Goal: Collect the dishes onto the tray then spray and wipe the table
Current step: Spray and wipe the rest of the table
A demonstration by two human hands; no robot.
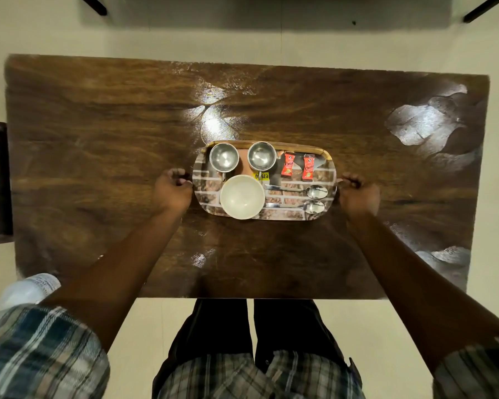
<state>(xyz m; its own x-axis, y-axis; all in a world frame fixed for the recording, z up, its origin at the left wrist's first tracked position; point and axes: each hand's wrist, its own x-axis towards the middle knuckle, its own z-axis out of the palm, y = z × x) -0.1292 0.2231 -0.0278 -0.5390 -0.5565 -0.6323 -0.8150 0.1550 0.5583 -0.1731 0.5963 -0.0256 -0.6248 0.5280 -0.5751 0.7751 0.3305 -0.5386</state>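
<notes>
The left hand (172, 189) and right hand (358, 194) curl their fingers on opposite ends of the oval brick-patterned tray (206, 192), mid-way on the brown wooden table (98, 139), likely to lift its round white bowl (242, 196) level.

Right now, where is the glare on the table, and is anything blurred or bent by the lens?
Head view: glare on the table just beyond the tray, bigger patches at its right end; the wide lens bows the table's edges; the bottle and sleeves along the bottom look soft, the bowl and spoons fairly sharp.
</notes>
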